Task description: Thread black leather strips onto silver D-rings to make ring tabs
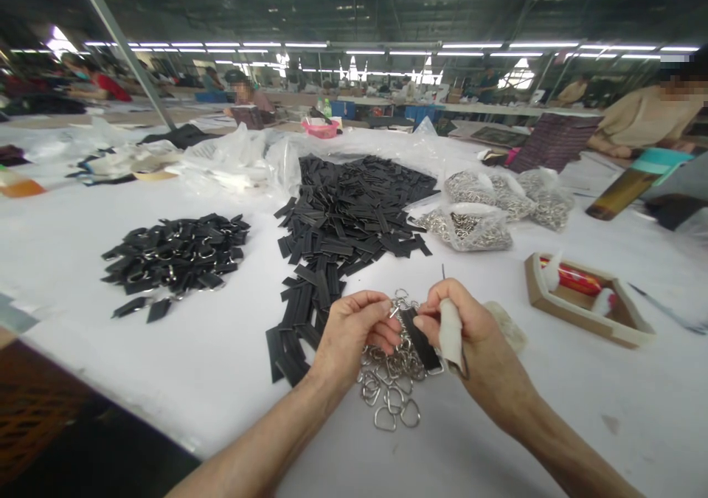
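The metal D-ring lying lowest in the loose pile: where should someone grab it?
Pinch the D-ring on its curved outer edge, from above on the camera side. It seems to lie flat on the white table, and that edge faces away from the loose pile, so fingers should miss other rings.

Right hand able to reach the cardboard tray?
Probably yes: only a pale rag lies between the right hand and the cardboard tray, and it's low. But the hand pinches a black strip, so it would likely need to let go first.
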The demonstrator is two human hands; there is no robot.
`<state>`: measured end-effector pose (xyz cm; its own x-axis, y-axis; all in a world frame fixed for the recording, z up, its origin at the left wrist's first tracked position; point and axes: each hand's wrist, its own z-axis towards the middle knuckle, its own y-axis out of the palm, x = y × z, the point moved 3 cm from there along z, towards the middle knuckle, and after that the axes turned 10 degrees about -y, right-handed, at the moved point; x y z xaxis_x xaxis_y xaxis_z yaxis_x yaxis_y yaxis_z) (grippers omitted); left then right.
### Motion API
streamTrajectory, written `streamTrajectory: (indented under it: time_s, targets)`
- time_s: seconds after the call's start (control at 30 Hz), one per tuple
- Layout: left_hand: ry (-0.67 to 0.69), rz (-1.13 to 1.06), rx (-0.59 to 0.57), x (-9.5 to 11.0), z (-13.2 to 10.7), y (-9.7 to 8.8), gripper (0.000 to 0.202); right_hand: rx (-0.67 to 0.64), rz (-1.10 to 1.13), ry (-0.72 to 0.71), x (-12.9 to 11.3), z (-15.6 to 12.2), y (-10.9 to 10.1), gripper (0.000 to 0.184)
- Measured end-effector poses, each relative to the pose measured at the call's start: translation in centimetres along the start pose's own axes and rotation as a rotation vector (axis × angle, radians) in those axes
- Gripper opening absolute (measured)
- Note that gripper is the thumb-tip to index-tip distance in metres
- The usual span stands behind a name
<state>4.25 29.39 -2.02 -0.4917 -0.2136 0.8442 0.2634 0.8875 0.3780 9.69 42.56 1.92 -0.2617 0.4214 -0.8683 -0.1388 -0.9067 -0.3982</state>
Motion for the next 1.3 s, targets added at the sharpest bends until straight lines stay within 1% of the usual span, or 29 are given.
streamTrajectory:
  time_s: [0.07, 0.17, 0.3, 0.37, 0.5, 0.6, 0.73, 0.8, 0.9, 0.97, 1.03, 1.13, 1.2, 1.23, 1.3]
  targets:
    - [-0.01, -0.009, -0.027, -0.1, 0.1, -0.1, 0.011, -0.015, -0.03, 0.012, 0.3, 0.1, 0.0, 0.012]
    - [-0.038, 0.017, -0.05, -0.2, 0.1, 0.0, 0.012, -0.057, -0.043, 0.065, 0.7, 0.1, 0.2, 0.011]
    - [-0.102, 0.082, -0.069, -0.3, -0.1, 0.4, 0.014, -0.108, -0.053, 0.06, 1.0, 0.0, 0.6, 0.01]
    - [-0.109, 0.121, -0.07, -0.2, -0.3, 0.5, 0.013, -0.122, -0.049, 0.064, 1.0, 0.0, 0.6, 0.01]
    - [-0.081, 0.261, -0.045, 0.2, -0.7, 0.7, 0.011, -0.16, -0.043, 0.041, 1.0, 0.1, 0.4, 0.009]
    - [-0.084, 0.39, -0.031, 0.5, -0.9, 0.7, 0.012, -0.209, -0.018, 0.03, 0.9, 0.1, 0.3, 0.01]
    - [-0.072, 0.529, -0.044, 0.5, -1.1, 0.7, 0.014, -0.249, -0.058, 0.021, 0.7, 0.1, 0.1, 0.012]
    - [-0.045, 0.564, -0.038, 0.4, -1.2, 0.7, 0.016, -0.262, -0.081, 0.011, 0.7, 0.1, 0.1, 0.012]
    - [0.032, 0.607, -0.014, 0.4, -1.5, 0.8, 0.019, -0.264, -0.118, 0.011, 0.8, 0.0, 0.2, 0.012]
    - [0.059, 0.612, -0.002, 0.6, -1.6, 0.8, 0.02, -0.256, -0.133, 0.002, 0.9, -0.1, 0.4, 0.011]
    - [0.009, 0.57, -0.01, 0.7, -1.5, 0.6, 0.019, -0.241, -0.125, -0.008, 1.1, -0.2, 0.6, 0.011]
    - [-0.092, 0.431, -0.109, 0.9, -1.3, 0.2, 0.014, -0.207, -0.129, -0.034, 1.2, -0.3, 0.7, 0.01]
    - [-0.112, 0.369, -0.16, 0.9, -1.1, 0.1, 0.012, -0.196, -0.177, -0.07, 1.1, -0.4, 0.8, 0.009]
    - [-0.109, 0.368, -0.153, 0.8, -1.1, 0.1, 0.013, -0.193, -0.205, -0.085, 1.0, -0.3, 0.8, 0.009]
    - [-0.072, 0.421, -0.086, 0.7, -1.2, 0.1, 0.017, -0.179, -0.241, -0.086, 0.9, -0.3, 0.9, 0.01]
